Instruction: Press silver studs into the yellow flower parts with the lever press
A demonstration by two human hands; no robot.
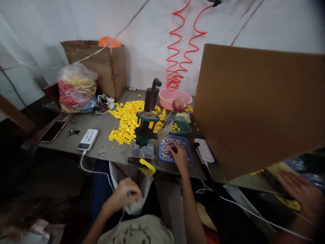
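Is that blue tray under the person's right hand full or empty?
Mostly full: the shallow blue plastic tray holds a spread of small silvery pieces, covering most of its floor, and the right hand touches them.

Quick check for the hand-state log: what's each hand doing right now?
Left hand: closed, gripping a white plastic bag.
Right hand: on small silver pieces in a blue tray; cannot tell whether it's holding any.

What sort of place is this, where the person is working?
Probably a small workshop doing manual piecework: a hand press, a heap of yellow plastic parts, and a blue tray of small shiny pieces.
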